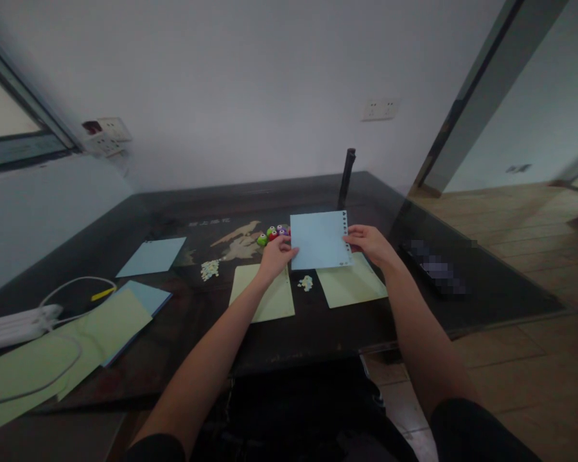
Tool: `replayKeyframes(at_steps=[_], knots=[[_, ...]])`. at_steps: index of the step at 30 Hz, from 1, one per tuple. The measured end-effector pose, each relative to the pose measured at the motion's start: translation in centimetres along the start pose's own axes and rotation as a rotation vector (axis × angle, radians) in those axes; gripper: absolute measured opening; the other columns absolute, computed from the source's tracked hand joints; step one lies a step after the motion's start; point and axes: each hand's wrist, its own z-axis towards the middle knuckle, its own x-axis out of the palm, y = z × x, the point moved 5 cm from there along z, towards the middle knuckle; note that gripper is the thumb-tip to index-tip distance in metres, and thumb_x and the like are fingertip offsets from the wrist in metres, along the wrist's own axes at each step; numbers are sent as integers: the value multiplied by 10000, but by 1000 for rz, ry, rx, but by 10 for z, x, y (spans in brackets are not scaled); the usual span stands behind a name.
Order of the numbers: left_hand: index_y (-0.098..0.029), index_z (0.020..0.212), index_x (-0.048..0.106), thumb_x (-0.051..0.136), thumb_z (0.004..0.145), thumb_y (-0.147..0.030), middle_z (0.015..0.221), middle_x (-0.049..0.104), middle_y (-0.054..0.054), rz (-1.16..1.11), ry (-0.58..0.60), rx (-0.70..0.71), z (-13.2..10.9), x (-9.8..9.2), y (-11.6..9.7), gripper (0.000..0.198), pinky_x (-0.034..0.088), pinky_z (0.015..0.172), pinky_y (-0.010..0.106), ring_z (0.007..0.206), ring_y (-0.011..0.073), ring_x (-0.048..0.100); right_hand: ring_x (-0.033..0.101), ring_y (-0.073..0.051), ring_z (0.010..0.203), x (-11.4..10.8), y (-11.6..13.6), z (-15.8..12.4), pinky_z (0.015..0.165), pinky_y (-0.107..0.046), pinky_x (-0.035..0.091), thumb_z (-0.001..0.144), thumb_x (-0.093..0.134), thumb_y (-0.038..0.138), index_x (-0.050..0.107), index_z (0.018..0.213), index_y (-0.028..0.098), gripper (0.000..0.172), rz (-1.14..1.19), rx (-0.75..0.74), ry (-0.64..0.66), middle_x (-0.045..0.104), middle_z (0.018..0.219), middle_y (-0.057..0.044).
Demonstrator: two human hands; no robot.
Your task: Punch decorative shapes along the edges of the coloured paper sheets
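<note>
Pale wall stands behind a dark, glossy table, and a punched blue sheet is held up over its middle, with a row of holes along the right edge. Left hand pinches the sheet's left edge, thumb in front; right hand grips the holed edge between thumb and fingers. Nearer the person than the punched blue sheet lie two pale yellow sheets, one to its lower left and one partly beneath it in view. Small pale pieces sit just below it, between these two. Round toys with eyes are just left of it, a scattered pile farther left. Behind it rises a black post.
</note>
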Motion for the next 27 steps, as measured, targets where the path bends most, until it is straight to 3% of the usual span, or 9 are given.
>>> replayKeyframes(at_steps=[4, 10, 15, 18, 23, 27], knots=[[-155, 1048, 538, 693, 671, -194, 599, 598, -50, 88, -1, 14, -7, 10, -3, 409, 447, 556, 228, 553, 118, 582, 582, -121, 514, -11, 3, -1, 489, -228, 460, 610, 726, 144, 650, 743, 156, 153, -103, 4, -17, 660, 589, 7], [-161, 1235, 420, 687, 680, -158, 588, 584, -69, 16, 126, -5, -27, 38, -13, 616, 465, 555, 227, 534, 116, 592, 558, -125, 515, -36, 6, 1, 517, -245, 438, 591, 748, 154, 654, 777, 156, 208, -188, -25, -110, 651, 582, 10], [-164, 1334, 312, 645, 722, -176, 619, 617, -50, -9, 233, -34, -42, 56, -12, 697, 488, 541, 242, 516, 131, 607, 504, -100, 438, -56, 3, 1, 436, -211, 375, 555, 758, 114, 666, 730, 137, 199, -277, 17, -123, 606, 491, 24], [-178, 1322, 359, 607, 767, -207, 662, 643, -27, 150, 257, 54, -47, 59, -11, 608, 489, 579, 257, 539, 141, 619, 484, -84, 398, -63, -3, 3, 378, -185, 327, 537, 747, 86, 676, 689, 136, 176, -310, 33, -128, 594, 459, 34], [-211, 1125, 560, 541, 812, -187, 756, 673, 12, 542, 262, 255, -52, 62, -19, 314, 469, 674, 279, 695, 179, 636, 500, -89, 398, -66, -12, 8, 375, -184, 354, 521, 737, 46, 679, 638, 141, 161, -400, 98, -105, 606, 463, 32], [-181, 1092, 587, 515, 818, -153, 890, 681, 76, 764, 226, 335, -54, 62, -24, 285, 453, 761, 339, 851, 241, 621, 529, -107, 433, -67, -16, 10, 415, -206, 392, 523, 742, 33, 674, 624, 141, 163, -448, 132, -118, 619, 487, 16]])
